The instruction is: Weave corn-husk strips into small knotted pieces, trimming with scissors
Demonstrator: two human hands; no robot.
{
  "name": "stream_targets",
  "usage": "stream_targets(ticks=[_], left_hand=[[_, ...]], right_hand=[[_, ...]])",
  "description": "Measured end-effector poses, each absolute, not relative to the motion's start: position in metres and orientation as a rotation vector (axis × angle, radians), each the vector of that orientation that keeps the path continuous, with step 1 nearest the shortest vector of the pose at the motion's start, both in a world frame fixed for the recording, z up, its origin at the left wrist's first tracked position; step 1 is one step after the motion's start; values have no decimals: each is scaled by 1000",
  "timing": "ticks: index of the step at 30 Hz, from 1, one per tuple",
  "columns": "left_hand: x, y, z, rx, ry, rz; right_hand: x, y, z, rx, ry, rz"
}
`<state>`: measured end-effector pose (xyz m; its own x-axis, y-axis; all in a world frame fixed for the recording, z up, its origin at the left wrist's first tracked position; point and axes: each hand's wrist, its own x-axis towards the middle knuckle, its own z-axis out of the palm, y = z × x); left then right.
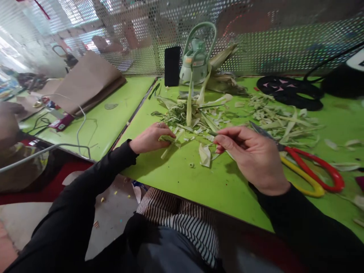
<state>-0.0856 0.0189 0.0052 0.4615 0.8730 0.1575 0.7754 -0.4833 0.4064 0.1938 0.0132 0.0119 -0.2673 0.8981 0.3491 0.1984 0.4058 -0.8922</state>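
Observation:
My left hand point(152, 137) rests on the green table point(182, 178), fingers closed on a bundle of pale green leaf strips point(170, 146). My right hand point(250, 155) is closed in a pinch on a thin green strip point(214, 133) that runs toward the left hand. A pile of cut leaf strips point(189, 113) lies just beyond both hands. Red and yellow scissors point(307, 168) lie on the table right of my right hand, blades pointing away. Both sleeves are black.
A green water bottle point(195, 62) with a loop handle and a black phone point(172, 66) stand at the back by a perforated metal screen. Corn husks point(224, 81) lie beside them. Brown paper bag point(85, 81), cables and another person's arm point(8, 125) at left.

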Motion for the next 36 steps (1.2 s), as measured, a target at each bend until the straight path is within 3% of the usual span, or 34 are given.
stream_targets(ticks=[9, 15, 22, 28, 36], left_hand=[[-33, 6, 18, 1633, 1052, 824], [0, 5, 14, 1439, 789, 1080], [-8, 11, 4, 1313, 657, 1002], [-15, 20, -2, 1171, 500, 904], [-11, 18, -4, 1150, 639, 875]], right_hand=[[188, 2, 11, -921, -1646, 1002], [191, -4, 11, -947, -1734, 694], [192, -3, 11, -964, -1821, 475], [192, -3, 11, -970, -1819, 505], [190, -4, 12, -1010, -1830, 547]])
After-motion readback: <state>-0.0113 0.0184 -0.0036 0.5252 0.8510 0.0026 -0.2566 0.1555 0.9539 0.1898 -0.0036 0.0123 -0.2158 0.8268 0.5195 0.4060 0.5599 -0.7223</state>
